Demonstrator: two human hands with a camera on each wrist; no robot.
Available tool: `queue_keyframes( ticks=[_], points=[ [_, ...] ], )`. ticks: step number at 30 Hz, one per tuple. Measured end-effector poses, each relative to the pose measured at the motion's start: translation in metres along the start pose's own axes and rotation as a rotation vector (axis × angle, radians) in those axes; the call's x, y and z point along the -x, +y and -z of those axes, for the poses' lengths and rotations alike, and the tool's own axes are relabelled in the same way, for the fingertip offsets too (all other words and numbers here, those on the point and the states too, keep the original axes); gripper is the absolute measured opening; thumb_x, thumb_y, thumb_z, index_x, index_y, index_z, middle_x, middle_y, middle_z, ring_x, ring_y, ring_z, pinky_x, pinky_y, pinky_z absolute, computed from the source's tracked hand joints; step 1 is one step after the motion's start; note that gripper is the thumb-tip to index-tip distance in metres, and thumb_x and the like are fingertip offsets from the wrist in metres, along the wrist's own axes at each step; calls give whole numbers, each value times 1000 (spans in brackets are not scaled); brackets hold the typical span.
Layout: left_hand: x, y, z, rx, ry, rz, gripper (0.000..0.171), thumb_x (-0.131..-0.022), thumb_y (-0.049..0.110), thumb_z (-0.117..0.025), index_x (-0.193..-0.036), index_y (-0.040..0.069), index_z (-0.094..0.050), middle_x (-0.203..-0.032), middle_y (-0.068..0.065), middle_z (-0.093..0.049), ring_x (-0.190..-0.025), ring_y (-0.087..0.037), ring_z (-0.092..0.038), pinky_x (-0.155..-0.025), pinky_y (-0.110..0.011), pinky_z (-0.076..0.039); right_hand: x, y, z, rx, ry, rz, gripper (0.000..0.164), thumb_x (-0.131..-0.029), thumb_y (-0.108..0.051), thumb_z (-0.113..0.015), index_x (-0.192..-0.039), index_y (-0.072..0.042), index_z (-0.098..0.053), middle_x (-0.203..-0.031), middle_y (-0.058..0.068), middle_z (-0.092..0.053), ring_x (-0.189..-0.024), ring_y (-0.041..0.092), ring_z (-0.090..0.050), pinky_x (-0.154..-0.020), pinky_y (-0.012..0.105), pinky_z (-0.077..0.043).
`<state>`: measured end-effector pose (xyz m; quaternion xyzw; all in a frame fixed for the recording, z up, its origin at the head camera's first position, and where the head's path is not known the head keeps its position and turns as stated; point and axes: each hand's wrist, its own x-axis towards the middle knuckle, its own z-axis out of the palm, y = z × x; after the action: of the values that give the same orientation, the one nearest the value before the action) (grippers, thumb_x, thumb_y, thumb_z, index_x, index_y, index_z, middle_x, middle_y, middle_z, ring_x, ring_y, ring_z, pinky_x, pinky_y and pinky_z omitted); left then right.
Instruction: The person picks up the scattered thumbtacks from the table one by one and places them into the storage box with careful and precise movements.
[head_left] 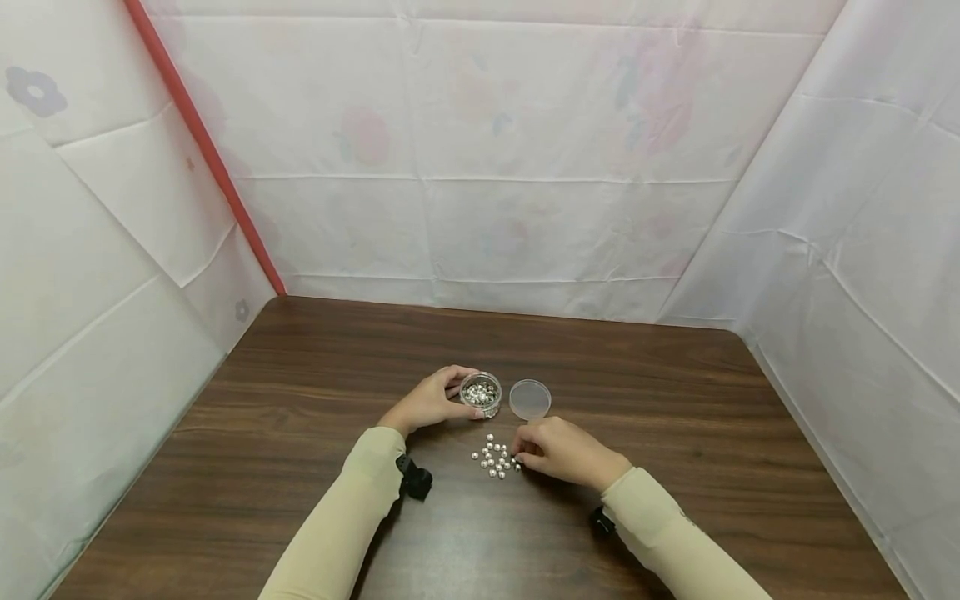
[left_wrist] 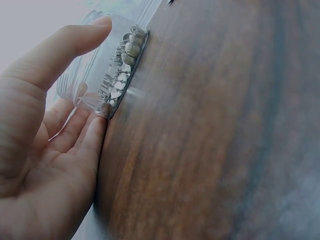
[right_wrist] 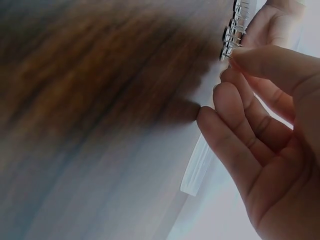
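- So, the left hand (head_left: 429,402) has a clear round jar (head_left: 499,397) in its grip; thumb on one side, fingers round the other, jar standing upright on the dark wood-grain table (head_left: 337,350).
- Jar's open on top; a heap of silvery jar thumbtacks (head_left: 480,393) sits inside, and the left wrist view shows their pins and round heads through the clear wall.
- Basically the right hand (head_left: 566,452) is down at the table, near edge of the loose thumbtacks (head_left: 506,466); its grip is narrow, thumb and index finger close together right by the nearest tack; can't tell if they've actually got hold of it; the other fingers are bent, with one fingertip down at the tabletop.
- Loose ones lie scattered in a small patch between the hands, on the wearer's side of the jar; in the right wrist view some have their pins sticking up.
- Clear round lid (head_left: 530,401) lies flat just right of the jar, apart from it, a bit beyond the right hand.
- Both sleeves (head_left: 330,525) are pale yellow; behind everything hangs a whitish floral cloth (head_left: 480,225).
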<state>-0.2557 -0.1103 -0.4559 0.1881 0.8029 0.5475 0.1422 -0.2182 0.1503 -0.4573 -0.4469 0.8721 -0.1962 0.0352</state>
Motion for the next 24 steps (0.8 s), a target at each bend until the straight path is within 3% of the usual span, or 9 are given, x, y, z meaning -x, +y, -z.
queue_keyframes(
  ticks=[17, 24],
  points=[
    [1, 1, 0, -9, -2, -7, 69, -75, 20, -79, -133, 5, -46, -134, -20, -44, -125, -29, -40, -105, -43, -39, 0, -4, 0, 35, 27, -16, 6, -86, -14, -66, -84, -20, -67, -81, -13, -64, -70, -4, -53, -61, 21, -53],
    [1, 1, 0, 0, -4, -3, 69, -75, 20, -79, -133, 5, -46, -135, -20, -43, -126, -29, -39, -105, -44, -40, -1, -1, 1, -14, 15, -38, 5, -87, -15, -65, -86, -20, -67, -77, -13, -62, -65, -3, -51, -57, 19, -50]
  ],
)
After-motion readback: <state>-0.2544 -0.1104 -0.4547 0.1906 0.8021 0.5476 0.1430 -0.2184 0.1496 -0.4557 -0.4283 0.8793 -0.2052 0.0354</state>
